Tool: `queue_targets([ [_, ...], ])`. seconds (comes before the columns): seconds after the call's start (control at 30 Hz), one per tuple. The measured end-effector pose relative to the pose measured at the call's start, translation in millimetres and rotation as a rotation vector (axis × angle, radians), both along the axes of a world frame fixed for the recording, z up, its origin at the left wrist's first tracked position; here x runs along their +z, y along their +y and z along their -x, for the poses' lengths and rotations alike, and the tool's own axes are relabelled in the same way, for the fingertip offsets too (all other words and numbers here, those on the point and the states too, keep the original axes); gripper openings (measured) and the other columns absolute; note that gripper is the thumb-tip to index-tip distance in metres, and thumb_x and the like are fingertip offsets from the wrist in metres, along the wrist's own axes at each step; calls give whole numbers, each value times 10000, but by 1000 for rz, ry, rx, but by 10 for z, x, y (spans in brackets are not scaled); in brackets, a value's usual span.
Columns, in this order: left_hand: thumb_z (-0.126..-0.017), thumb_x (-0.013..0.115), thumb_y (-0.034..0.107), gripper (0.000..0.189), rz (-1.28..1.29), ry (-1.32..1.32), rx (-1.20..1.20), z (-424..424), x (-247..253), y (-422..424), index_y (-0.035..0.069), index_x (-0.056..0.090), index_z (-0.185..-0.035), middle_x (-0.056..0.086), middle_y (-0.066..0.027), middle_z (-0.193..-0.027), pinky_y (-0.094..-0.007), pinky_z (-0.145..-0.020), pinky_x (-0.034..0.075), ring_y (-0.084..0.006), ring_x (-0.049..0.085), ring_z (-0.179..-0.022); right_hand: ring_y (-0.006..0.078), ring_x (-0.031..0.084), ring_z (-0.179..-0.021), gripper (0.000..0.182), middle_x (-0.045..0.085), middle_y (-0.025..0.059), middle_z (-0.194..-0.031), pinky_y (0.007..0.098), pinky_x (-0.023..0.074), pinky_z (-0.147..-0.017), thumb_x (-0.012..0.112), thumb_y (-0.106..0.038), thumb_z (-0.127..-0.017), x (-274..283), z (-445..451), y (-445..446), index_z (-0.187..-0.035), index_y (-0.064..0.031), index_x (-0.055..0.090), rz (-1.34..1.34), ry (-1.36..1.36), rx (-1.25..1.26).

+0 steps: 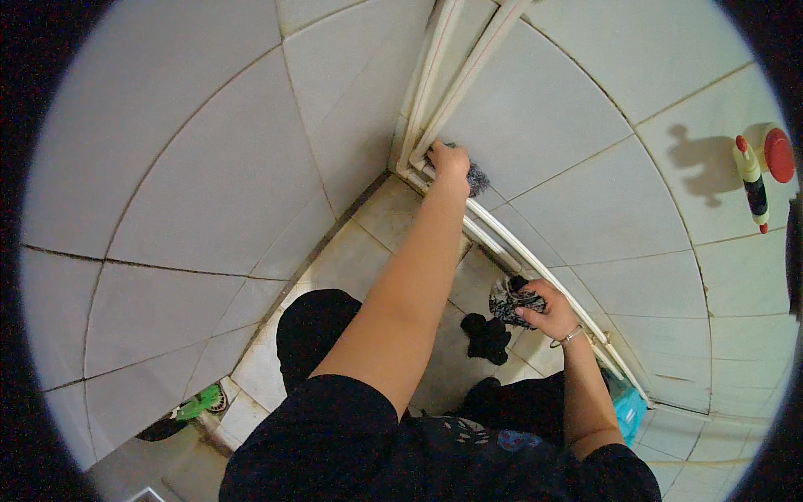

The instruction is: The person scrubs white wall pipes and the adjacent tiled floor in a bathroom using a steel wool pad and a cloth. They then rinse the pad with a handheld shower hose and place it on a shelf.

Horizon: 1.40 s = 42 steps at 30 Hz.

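My left hand reaches into the corner where the white pipes bend. Its fingers are closed around a speckled grey wad, either cloth or scouring wool, pressed by the pipes and wall. Lower right, beside the low horizontal pipes, my right hand grips a crumpled black-and-white bundle, its material unclear. A bracelet circles the right wrist. Just below that bundle, a lumpy black object lies on the floor tiles.
Tiled walls meet at the corner ahead. On the right wall is a red-and-cream fixture with a black-banded handle. A turquoise plastic bag sits by the right wall. A green object lies at the lower left. My dark-clothed knee is close to the left wall.
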State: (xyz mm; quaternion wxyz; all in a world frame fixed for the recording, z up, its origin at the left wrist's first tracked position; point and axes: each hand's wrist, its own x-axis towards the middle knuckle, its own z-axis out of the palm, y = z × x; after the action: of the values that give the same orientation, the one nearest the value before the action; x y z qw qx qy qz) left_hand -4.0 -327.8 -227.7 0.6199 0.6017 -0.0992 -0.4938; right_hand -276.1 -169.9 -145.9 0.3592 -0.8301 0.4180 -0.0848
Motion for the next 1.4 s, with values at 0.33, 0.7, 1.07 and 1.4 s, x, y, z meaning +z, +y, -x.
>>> queue_targets([
  [0.33, -792, 390, 19, 589, -79, 272, 80, -113, 167, -84, 29, 199, -1349, 288, -133, -1354, -321, -966, 303, -268, 342, -1194, 273, 570, -851, 380, 576, 122, -925, 330, 454, -757, 715, -227, -658, 61, 67, -26, -947, -36, 560, 24, -20, -30],
  [0.7, -708, 476, -15, 656, 166, 399, 107, -38, 231, 150, 11, 237, -1319, 377, -137, -1267, -303, -934, 310, -254, 377, -1158, 284, 556, -864, 376, 570, 129, -939, 334, 447, -768, 714, -213, -656, 164, 65, 63, -945, -32, 557, 20, -70, 10],
  [1.07, -780, 407, -48, 553, 228, 227, 166, 9, 132, 159, 19, 282, -1315, 374, -182, -1299, -343, -943, 367, -306, 417, -1151, 288, 556, -857, 354, 568, 130, -918, 336, 443, -768, 706, -196, -655, 366, 41, 58, -932, -33, 557, 98, -103, 6],
  [1.4, -783, 413, 8, 569, 222, -45, 127, 140, 231, 206, -14, 224, -1320, 270, -188, -1345, -357, -1019, 256, -318, 322, -1209, 273, 553, -887, 364, 564, 132, -950, 327, 438, -784, 705, -214, -661, 267, 61, 74, -946, -37, 563, 26, -59, 6],
])
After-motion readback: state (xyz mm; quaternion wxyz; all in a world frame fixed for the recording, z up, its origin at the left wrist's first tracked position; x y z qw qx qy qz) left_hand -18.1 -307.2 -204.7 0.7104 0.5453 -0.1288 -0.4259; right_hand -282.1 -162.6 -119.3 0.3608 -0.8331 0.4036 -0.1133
